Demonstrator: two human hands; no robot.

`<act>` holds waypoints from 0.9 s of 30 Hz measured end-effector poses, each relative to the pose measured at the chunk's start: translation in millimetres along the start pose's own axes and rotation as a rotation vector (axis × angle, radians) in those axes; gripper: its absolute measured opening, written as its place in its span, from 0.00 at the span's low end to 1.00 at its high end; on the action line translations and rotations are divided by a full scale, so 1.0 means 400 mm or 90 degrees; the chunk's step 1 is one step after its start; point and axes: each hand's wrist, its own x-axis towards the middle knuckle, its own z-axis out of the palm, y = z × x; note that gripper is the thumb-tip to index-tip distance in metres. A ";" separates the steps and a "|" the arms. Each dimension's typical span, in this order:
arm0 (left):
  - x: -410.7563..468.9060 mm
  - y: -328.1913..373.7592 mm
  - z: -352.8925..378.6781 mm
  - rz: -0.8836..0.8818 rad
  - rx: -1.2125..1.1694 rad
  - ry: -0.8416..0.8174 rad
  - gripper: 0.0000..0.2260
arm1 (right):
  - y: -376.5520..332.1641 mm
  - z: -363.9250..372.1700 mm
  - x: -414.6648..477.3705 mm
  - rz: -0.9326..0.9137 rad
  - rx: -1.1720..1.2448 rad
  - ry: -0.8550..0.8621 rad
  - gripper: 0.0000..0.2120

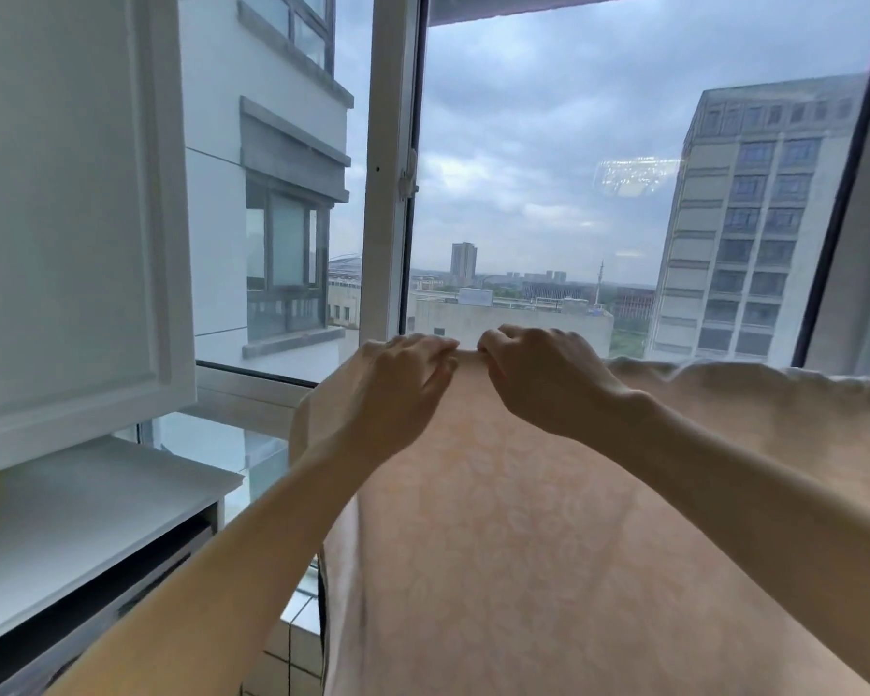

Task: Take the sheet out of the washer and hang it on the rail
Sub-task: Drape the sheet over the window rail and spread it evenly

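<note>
Peach patterned cloth sheet out, draped high, rail hidden. My left hand and right hand pinch its top fold with curled fingers; I reckon only smoothing remains.

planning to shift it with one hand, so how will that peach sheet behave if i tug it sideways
Probably floppy: the sheet drapes limply below where the left hand and right hand pinch its top edge. Likely to bunch rather than slide, as its edge ripples at right. It looks thin, so probably light, unless damp.
</note>
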 end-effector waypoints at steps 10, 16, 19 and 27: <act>0.005 -0.018 0.029 -0.054 -0.020 0.079 0.09 | 0.154 -0.081 -0.189 0.065 -0.171 0.026 0.19; 0.006 -0.015 0.011 -0.078 -0.044 0.063 0.10 | 0.187 -0.107 -0.229 0.075 -0.071 0.108 0.14; 0.018 -0.026 -0.008 -0.131 -0.088 0.014 0.10 | 0.175 -0.111 -0.222 0.095 -0.006 0.140 0.10; 0.054 -0.091 -0.059 -0.132 0.009 0.044 0.11 | 0.112 -0.082 -0.089 0.097 -0.051 0.079 0.11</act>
